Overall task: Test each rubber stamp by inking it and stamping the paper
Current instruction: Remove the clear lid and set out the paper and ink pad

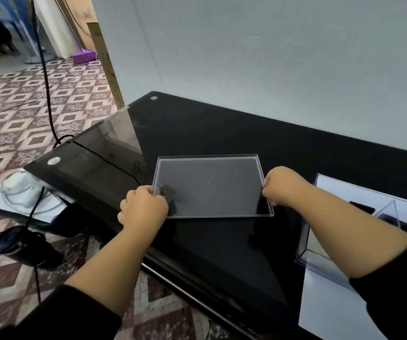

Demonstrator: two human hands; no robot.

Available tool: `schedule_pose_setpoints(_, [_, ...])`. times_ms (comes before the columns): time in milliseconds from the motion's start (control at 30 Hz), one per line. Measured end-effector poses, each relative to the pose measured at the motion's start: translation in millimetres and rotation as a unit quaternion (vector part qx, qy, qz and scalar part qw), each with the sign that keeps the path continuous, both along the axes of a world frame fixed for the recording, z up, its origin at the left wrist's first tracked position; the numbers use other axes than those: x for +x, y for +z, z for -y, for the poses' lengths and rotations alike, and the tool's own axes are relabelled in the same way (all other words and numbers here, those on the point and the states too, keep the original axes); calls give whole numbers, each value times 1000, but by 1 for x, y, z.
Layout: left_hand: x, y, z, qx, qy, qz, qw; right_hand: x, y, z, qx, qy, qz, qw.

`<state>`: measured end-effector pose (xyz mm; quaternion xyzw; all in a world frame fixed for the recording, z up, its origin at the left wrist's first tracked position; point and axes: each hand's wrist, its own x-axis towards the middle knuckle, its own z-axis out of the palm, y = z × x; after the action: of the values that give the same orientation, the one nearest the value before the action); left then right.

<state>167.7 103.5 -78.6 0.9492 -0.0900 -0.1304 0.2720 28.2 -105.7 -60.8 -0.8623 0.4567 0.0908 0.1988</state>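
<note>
Bare hands (143, 207) (283, 185), clear rectangular plastic lid (209, 187)

A home room — patterned floor tiles (26, 114), purple broom (84, 56), black glass table (222, 133).

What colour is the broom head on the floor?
Purple, the broom head, clearest in the head view.

Across the centre of the frame lies a glossy black glass tabletop (222, 123). On it sits a colourless, see-through acrylic lid (209, 185). At the right edge, white paper (329, 312) shows under a clear plastic box (320, 251). Both sleeves (70, 315) at the bottom are black. The floor (26, 106) on the left carries a diamond tile pattern in maroon, cream and speckled grey. Upper left, a purple broom head (84, 56). The wall (271, 57) is pale bluish grey.
</note>
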Motion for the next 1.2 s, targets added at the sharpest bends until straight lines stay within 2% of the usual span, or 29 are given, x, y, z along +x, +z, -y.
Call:
schedule_pose_setpoints(467, [-10,4,1,41,-31,-20,998,0,4,-6,-1,4,-20,1000])
schedule_pose_setpoints(533, [-16,6,2,59,-41,-23,997,-6,7,-10,2,-7,19,1000])
schedule_pose_setpoints(633, [-29,13,4,78,-69,-2,995,-16,21,-17,-42,7,92,995])
schedule_pose_setpoints(733, [-47,23,11,87,-135,15,987,-31,38,-24,-67,13,140,988])
schedule_pose_setpoints(867, [-80,40,29,72,-232,39,969,-58,56,-23,-80,-2,135,988])
schedule_pose_setpoints(1000, [-116,54,56,31,-336,62,939,-93,70,-22,-50,-23,118,991])
schedule_pose_setpoints(1200, [-162,52,93,2,-488,112,866,-142,87,-26,38,-11,-6,999])
